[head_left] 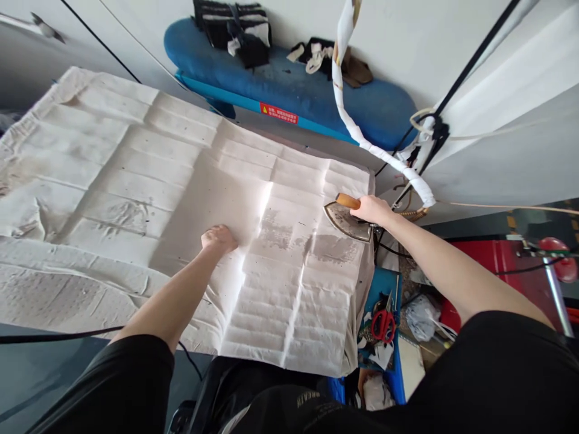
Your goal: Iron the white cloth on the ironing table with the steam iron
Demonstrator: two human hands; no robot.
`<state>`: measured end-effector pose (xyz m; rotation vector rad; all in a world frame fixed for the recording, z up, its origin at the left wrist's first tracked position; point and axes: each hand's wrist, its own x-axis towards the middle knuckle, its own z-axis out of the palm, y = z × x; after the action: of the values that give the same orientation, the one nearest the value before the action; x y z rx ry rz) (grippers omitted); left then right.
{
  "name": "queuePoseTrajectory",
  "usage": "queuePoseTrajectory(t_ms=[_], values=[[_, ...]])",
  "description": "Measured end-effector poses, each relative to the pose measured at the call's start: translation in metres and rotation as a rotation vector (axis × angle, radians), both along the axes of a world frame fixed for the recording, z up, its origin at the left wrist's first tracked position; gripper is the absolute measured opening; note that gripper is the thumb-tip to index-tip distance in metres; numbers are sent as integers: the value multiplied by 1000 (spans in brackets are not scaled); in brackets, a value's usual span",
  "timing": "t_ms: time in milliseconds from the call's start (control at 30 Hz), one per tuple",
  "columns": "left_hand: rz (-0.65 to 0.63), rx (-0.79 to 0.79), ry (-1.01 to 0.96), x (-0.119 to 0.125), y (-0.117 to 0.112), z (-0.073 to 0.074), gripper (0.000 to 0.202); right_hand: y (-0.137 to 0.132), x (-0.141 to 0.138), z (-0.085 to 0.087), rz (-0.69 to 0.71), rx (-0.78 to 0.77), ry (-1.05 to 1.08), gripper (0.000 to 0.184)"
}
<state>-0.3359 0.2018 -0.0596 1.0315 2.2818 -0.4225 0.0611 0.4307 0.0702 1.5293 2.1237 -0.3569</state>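
Iron (pixel 347 224) at cloth's (pixel 217 193) right end; board (pixel 294 75) behind; scissors (pixel 383 326) in tray (pixel 381 281), right

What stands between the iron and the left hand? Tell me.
Nothing visible blocks the way: between the iron and the left hand lies creased cloth, with dark patches and a thin dark mark on it.

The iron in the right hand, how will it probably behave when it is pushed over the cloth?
The iron is probably heavy for its size, since it looks largely metallic. Its broad, pointed shape should make rolling unlikely. Creases in the cloth might catch it slightly.
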Motion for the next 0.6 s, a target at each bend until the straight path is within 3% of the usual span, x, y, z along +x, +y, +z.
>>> queuePoseTrajectory(t_ms=[267,600], values=[[-53,-57,39,1,-3,4,65,5,2,-5,59,-1,-49,49],[-68,-91,56,4,-1,6,65,-1,5,-14,53,54,-17,51]])
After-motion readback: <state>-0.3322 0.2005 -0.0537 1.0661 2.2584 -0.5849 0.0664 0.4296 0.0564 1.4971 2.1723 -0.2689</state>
